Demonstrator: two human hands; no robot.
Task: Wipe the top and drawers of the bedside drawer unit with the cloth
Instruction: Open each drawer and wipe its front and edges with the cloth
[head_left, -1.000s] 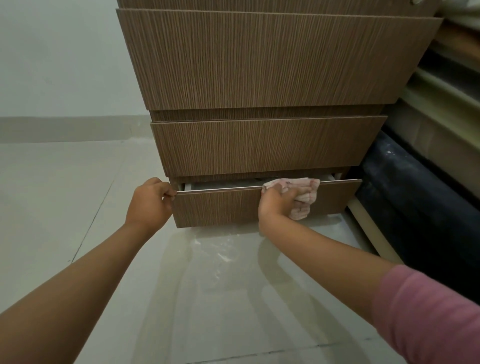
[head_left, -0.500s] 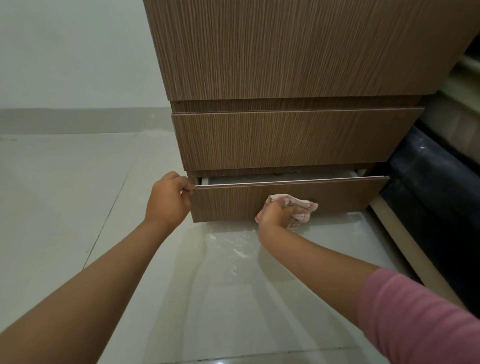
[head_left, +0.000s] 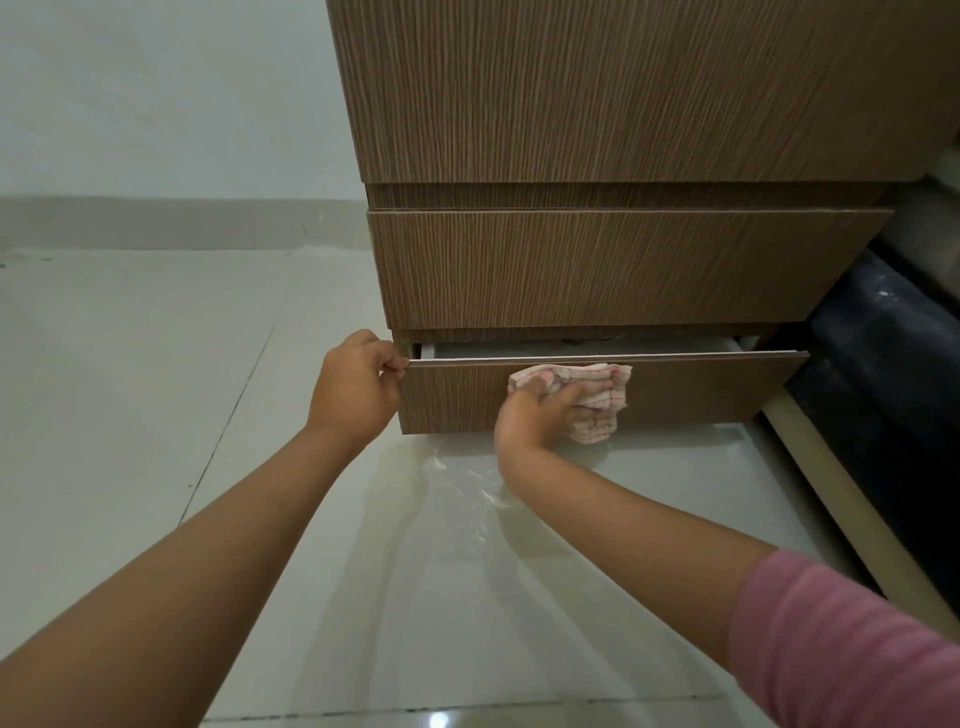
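Observation:
The wood-grain bedside drawer unit (head_left: 613, 93) stands ahead of me on the floor. Its bottom drawer (head_left: 701, 389) is pulled out a little, showing a white inner edge. My left hand (head_left: 353, 389) pinches the top left corner of that drawer's front. My right hand (head_left: 540, 410) presses a crumpled white cloth with red checks (head_left: 597, 400) flat against the drawer front, left of its middle. The middle drawer (head_left: 623, 270) above is closed. The unit's top is out of view.
Glossy pale floor tiles (head_left: 156, 389) spread to the left and below the unit. A white wall with a skirting strip (head_left: 156, 218) runs behind. A dark bed base with a light wooden rail (head_left: 857, 519) lies close on the right.
My right hand slid the cloth from the drawer's top edge down its front, then back up and slightly right. My left hand kept its grip on the corner. The view shifted left.

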